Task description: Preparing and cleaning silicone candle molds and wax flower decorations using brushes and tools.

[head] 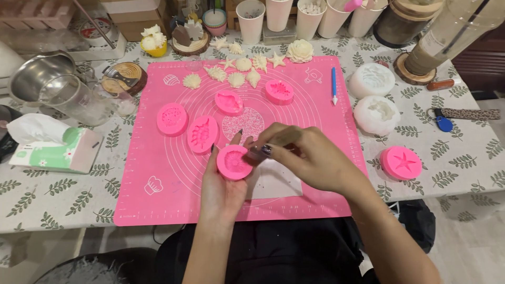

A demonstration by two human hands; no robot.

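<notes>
Cradling round pink mould [234, 162] in left hand [223, 184], fingers curled under; right hand [300, 155] pinching its rim. Four more pink moulds [202, 134] crowding pink mat [158, 200]; white paper [276, 181] beneath.

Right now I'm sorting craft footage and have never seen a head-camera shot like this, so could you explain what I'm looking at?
There is one picture, taken by a camera worn on a person's head and looking down at their own two bare hands over a table.

The left hand cradles a round pink mold in its palm. The right hand pinches at the mold's edge, fingertips closed on something small that I cannot make out.

Under the hands lies a pink work mat on a leaf-print tablecloth. On the mat are four more pink molds, a row of cream cast shells and stars, and a blue tool. Off the mat to the right sit two white molds and a pink starfish mold; to the left, a tissue box and a glass jug. Paper cups stand at the back.
</notes>
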